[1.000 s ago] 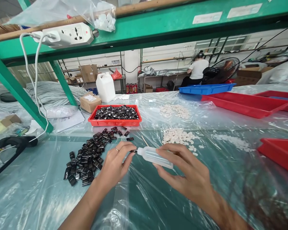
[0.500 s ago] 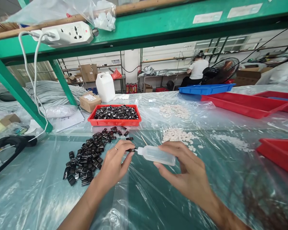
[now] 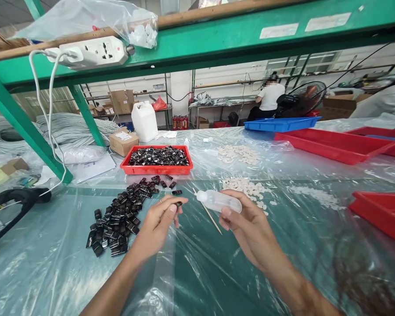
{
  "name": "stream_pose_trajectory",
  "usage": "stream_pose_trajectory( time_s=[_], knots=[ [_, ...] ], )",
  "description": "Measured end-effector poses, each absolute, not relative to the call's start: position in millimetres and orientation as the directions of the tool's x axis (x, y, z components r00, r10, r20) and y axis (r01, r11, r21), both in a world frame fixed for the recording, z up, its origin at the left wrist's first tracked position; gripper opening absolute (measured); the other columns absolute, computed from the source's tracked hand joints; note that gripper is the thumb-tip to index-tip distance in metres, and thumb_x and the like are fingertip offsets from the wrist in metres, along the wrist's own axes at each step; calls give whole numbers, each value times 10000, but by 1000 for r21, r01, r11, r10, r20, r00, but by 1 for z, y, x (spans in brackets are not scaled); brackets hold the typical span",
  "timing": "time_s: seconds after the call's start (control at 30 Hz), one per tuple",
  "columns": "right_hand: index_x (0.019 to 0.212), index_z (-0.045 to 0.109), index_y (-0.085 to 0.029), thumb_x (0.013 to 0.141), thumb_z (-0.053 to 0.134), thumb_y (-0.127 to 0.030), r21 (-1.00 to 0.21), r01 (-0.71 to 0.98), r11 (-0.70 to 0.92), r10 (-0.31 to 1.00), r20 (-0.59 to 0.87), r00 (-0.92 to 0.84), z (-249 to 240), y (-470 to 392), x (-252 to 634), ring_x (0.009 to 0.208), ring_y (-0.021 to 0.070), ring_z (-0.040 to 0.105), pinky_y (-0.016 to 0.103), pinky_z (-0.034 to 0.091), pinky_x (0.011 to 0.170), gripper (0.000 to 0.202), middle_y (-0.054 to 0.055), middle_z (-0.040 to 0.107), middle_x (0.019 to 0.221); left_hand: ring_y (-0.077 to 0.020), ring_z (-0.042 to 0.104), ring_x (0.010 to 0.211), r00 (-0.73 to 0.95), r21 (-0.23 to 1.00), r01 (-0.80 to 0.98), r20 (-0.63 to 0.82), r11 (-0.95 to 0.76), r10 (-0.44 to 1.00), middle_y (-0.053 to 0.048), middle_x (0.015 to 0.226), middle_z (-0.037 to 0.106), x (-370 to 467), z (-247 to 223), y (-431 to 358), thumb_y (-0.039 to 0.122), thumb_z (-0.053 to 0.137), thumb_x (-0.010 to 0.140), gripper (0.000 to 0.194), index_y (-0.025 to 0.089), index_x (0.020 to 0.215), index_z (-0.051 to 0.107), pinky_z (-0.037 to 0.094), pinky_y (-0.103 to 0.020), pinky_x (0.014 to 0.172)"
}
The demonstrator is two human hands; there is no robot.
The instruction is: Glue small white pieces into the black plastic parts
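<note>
Black glossy clip, small & blocky, is pinched between thumb and fingertips of the left hand [image 3: 158,224], held just above the table's plastic sheet, near the front edge, middle. Right hand [image 3: 246,224] grips a soft translucent squeeze bottle [image 3: 222,201] w/ a white nozzle pointing left toward the clip; nozzle tip and clip are apart, not touching. A thin wooden stick [image 3: 208,212] lies on the sheet between the two hands.

Step in hand, as I read it: dabbing liquid from the bottle onto the held clip, one piece at a time. Nozzle looks backed off, so this seems the gap btwn dabs. Next move would call for a steady nozzle-to-piece line-up and a light squeeze; the bottle wall is soft, easy to over-dose.

Loose pile of black clips [image 3: 120,215] sits left of the left hand, shiny, rectangular, heaped anyhow. Red tray [image 3: 156,169] w/ more of them is further back, toward the far edge. White pellets [image 3: 248,188], matte & rounded, lie scattered just behind the bottle. Sheet is crinkly, clear, over a green-tinted top.
</note>
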State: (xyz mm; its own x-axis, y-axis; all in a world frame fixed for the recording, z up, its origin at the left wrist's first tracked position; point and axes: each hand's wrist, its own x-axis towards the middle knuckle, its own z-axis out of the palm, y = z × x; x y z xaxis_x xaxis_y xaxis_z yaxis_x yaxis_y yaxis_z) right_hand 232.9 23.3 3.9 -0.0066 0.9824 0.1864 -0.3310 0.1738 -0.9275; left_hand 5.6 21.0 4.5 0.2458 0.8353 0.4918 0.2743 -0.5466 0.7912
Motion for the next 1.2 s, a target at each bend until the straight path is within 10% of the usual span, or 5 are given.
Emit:
stream_pose_trajectory(
  time_s=[0.4,0.73,1.2],
  knots=[
    [1042,719,-254,749,853,-354,-936,-201,290,940,318,-126,-5,28,232,618,103,505,220,428,525,338,-18,659,812,-191,718,918,216,376,516,812,-770,542,-36,969,740,6,-4,25,120,682,942,171,235,1068,680,599,-346,825],
    [1031,709,-247,801,802,-286,-903,-64,425,892,430,-138,-3,25,233,755,139,634,231,531,615,250,22,697,917,-201,727,893,211,347,519,833,-781,511,-41,950,750,8,2,21,128,694,941,174,236,1077,694,617,-364,797],
    [1236,620,-359,801,754,-100,-474,343,811,552,814,-181,-8,19,238,972,228,678,360,573,735,523,63,643,1092,-199,718,922,264,301,495,842,-815,471,-50,951,746,4,5,22,63,705,914,217,207,1076,699,607,-349,811]
  ],
)
